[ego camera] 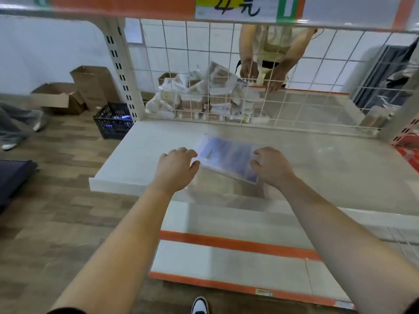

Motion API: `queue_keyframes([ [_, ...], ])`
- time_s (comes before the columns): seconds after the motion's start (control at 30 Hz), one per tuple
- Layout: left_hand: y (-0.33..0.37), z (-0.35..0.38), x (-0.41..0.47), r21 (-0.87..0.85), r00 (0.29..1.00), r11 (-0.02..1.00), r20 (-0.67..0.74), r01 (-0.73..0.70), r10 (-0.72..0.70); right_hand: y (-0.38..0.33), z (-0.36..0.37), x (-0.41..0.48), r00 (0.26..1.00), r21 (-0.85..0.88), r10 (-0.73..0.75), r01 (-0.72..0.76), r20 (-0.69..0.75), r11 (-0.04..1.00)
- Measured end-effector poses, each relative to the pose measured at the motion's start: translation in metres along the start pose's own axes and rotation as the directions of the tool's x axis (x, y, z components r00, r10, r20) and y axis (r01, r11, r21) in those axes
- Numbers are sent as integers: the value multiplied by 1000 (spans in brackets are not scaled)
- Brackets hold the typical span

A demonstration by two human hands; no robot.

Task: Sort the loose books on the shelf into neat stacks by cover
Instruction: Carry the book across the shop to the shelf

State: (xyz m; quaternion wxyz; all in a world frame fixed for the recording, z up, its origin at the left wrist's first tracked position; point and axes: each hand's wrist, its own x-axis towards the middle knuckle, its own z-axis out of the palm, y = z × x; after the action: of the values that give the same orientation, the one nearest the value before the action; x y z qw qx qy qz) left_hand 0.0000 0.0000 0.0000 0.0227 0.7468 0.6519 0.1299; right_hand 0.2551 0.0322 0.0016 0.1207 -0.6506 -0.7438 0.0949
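Both forearms stretch forward, bare and almost parallel, over the white shelf [136, 155], palms down. One book [226, 158], motion-blurred, with a pale blue and white cover, lies flat on the shelf near its front edge, turned at a slant. The left hand [175, 165] sits at the book's left end with the fingers loosely curled and the thumb tip at the cover's edge; the blur makes it impossible to tell whether it pinches the book or only touches it. The right hand [271, 165] covers the book's right end, knuckles raised and fingers bent down onto the cover; whether it grips cannot be told either. Behind the shelf stands a wire mesh panel [317, 71], and beyond it a heap of cotton swab packs [204, 96] with another person's hands [263, 73] above. A black plastic crate [113, 121] and open cardboard boxes [74, 91] stand on the wooden floor to the left.
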Motion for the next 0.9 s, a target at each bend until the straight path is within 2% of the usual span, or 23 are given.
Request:
queue_keyframes([
  [0.07,-7,-1,11,-13,1000,1000,-22,4,-5,4,4,16,1000,8,12,-12,-16,1000],
  [0.2,-15,0,34,7,1000,1000,-9,-5,5,8,11,41,993,-13,85,-84,87,996],
  [0.53,-17,10,55,4,1000,1000,30,-3,3,9,5,60,980,-116,128,-111,152,987],
  [0.6,-16,10,56,-3,1000,1000,26,0,0,9,1,61,980,-59,140,-133,142,989],
  [0.7,-16,8,54,-10,1000,1000,16,7,-7,12,-4,60,983,126,135,-151,125,981],
  [0.9,-21,-8,30,-18,999,999,-19,37,-38,4,-14,45,983,445,147,-179,106,878],
])
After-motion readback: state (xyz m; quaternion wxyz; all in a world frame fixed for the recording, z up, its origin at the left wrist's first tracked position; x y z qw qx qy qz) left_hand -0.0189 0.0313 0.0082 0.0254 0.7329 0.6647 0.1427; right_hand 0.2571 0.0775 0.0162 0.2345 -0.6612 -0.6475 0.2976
